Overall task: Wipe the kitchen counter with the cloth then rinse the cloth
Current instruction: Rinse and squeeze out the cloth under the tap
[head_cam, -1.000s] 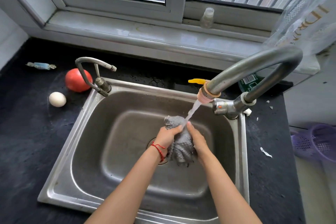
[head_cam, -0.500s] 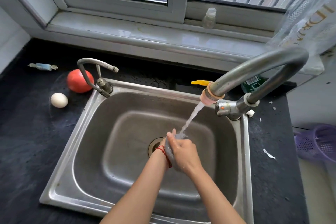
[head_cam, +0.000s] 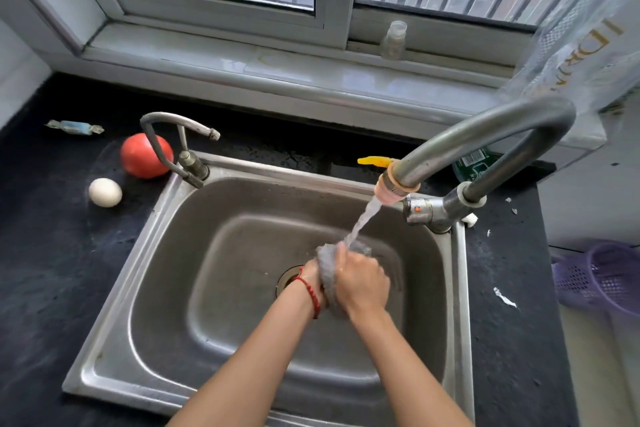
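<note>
Your sink (head_cam: 145, 288): brushed steel, dull sheen | your counter (head_cam: 45, 270): black, matt, gritty-looking | cloth (head_cam: 327, 263): grey, nubby, wet | big tap (head_cam: 485, 135): smooth grey metal, pink plastic tip | tomato (head_cam: 145, 156): glossy | egg (head_cam: 105, 192): matt shell | basket (head_cam: 602, 274): perforated purple plastic

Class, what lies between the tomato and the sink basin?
In the head view, the small curved tap stands between the tomato and the sink.

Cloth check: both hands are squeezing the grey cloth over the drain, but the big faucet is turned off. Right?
Not quite. The head view shows the big faucet running, its stream landing on the grey cloth. The left hand and right hand do squeeze it over the drain.
</note>
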